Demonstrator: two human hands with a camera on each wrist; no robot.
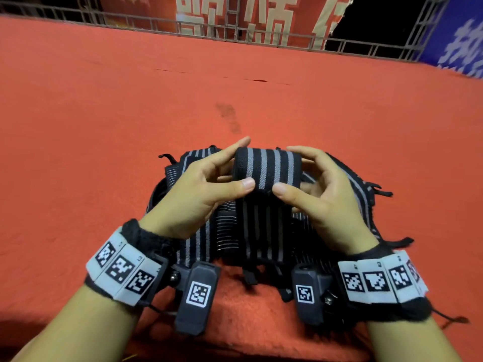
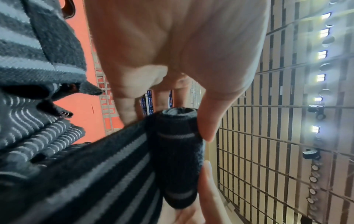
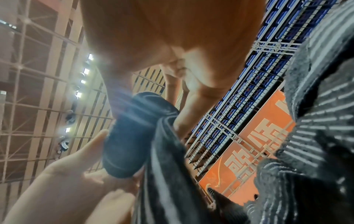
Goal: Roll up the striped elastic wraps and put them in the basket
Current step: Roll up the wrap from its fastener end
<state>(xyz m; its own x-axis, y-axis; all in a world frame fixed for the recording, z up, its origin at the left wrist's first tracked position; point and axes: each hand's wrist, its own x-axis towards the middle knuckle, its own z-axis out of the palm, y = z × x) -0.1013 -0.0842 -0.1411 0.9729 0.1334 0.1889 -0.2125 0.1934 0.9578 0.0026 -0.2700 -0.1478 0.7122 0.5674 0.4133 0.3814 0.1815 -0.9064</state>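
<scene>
A black wrap with grey stripes is partly wound into a tight roll (image 1: 267,169) (image 2: 177,153) (image 3: 132,136), held above a heap of loose striped wraps (image 1: 227,231). My left hand (image 1: 206,184) pinches the roll's left end between thumb and fingers. My right hand (image 1: 313,189) pinches its right end in the same manner. The unrolled tail (image 1: 261,226) (image 2: 91,178) hangs from the roll down toward me onto the heap. No basket is in view.
The heap lies on a red carpeted surface (image 1: 235,87) that stretches far ahead and to both sides. A metal railing (image 1: 235,27) with red and blue banners behind it bounds the far edge. Thin black loops (image 1: 379,190) stick out from the heap's sides.
</scene>
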